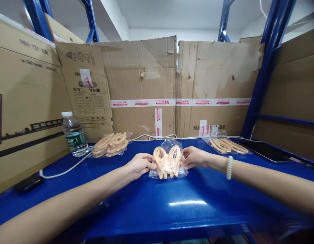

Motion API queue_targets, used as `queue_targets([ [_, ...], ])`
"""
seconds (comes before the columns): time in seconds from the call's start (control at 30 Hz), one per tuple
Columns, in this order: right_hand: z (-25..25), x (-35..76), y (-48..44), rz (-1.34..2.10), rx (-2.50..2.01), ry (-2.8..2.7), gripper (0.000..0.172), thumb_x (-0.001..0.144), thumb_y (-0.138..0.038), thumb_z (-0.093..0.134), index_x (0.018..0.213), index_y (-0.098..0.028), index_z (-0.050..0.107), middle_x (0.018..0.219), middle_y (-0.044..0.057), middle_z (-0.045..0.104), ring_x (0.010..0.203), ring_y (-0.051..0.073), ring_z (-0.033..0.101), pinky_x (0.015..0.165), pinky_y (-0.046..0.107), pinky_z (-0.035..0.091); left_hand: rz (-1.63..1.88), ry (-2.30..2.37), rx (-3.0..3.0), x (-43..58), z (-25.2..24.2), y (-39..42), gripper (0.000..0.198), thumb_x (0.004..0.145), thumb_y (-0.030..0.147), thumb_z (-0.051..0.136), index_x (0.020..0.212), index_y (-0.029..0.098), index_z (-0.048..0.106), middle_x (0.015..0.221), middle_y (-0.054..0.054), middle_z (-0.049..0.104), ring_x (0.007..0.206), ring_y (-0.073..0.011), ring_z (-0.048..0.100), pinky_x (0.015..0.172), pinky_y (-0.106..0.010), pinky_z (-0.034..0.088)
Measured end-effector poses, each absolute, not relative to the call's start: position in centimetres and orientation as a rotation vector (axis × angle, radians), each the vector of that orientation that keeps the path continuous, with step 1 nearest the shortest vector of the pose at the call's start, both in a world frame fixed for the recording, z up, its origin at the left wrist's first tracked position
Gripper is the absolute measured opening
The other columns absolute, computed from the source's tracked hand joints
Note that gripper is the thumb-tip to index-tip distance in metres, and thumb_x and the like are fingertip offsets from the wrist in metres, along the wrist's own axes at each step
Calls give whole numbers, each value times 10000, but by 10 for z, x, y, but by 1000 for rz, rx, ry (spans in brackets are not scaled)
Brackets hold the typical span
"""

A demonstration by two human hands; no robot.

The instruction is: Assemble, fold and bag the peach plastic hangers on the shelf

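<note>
While both forearms are stretched forward over the blue desk [205,193], a clear bag [168,166] of tan looped pieces is held directly between the left hand [141,166] and the right hand [193,157]. The left side edge of the bag is gripped by the left hand, and the opposite edge by the right hand, so that each is touched at the fingertips and the middle is left uncovered. Whether the bag is lifted slightly off the desk or rested on it cannot be told

The left hand is nearly closed, its thumb and fingers pinched together on the plastic, and its arm is angled inward from the lower left corner. The right hand is likewise pinched, with its fingers curled, and is reached by an arm slanted in from the right; a pale coiled band [229,167] is worn at that wrist

Farther back, a second bag [111,145] of similar pieces is set near a water bottle [75,137], well apart from the left hand, and a third bag [227,145] is placed beyond the right wrist, beside a dark flat device [265,150]
</note>
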State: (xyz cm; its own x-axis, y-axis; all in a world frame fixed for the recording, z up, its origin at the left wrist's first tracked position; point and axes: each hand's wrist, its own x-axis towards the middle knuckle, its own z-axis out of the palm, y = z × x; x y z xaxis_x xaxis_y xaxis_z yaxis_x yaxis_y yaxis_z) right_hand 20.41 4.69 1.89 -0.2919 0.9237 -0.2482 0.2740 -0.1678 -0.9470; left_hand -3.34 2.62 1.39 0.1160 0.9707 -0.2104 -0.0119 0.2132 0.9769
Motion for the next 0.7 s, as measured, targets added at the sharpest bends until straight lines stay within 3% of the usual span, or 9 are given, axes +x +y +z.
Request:
queue_targets([
  [0.2, 22, 190, 56, 1651, -1307, -1454, 482, 553, 35, 740, 950, -138, 528, 694, -3, 658, 623, 113, 644, 575, 192, 533, 1051, 1184, 1065, -43, 25, 22, 272, 461, -100, 620, 600, 129, 573, 657, 3, 593, 629, -130, 602, 618, -259, 483],
  [0.4, 52, 148, 77, 1668, -1188, -1488, 415, 651, 62, 662, 972, -154, 511, 708, -14, 643, 617, 90, 622, 602, 192, 526, 1208, 1207, 1096, -85, 52, 27, 271, 500, -93, 643, 630, 134, 574, 687, 5, 575, 661, -115, 587, 672, -250, 486],
  [0.57, 93, 74, 110, 1662, -1084, -1574, 331, 733, 52, 639, 980, -148, 546, 694, -27, 622, 598, 72, 588, 658, 202, 533, 1265, 1341, 1106, -154, 97, 48, 301, 537, -77, 683, 733, 141, 614, 726, -21, 611, 729, -163, 620, 699, -272, 517],
  [0.63, 104, 40, 128, 1673, -1065, -1595, 284, 782, 14, 627, 1014, -138, 565, 794, 2, 638, 657, 78, 596, 697, 218, 533, 1273, 1413, 1096, -181, 114, 62, 293, 564, -64, 687, 759, 145, 623, 726, -26, 617, 744, -172, 630, 683, -256, 526],
  [0.7, 109, 7, 145, 1699, -1061, -1620, 232, 878, -173, 597, 1105, -133, 568, 1019, 61, 629, 837, 141, 621, 755, 306, 539, 1270, 1474, 1078, -204, 127, 77, 295, 588, -54, 683, 799, 144, 630, 731, -35, 627, 725, -179, 637, 647, -252, 534],
])
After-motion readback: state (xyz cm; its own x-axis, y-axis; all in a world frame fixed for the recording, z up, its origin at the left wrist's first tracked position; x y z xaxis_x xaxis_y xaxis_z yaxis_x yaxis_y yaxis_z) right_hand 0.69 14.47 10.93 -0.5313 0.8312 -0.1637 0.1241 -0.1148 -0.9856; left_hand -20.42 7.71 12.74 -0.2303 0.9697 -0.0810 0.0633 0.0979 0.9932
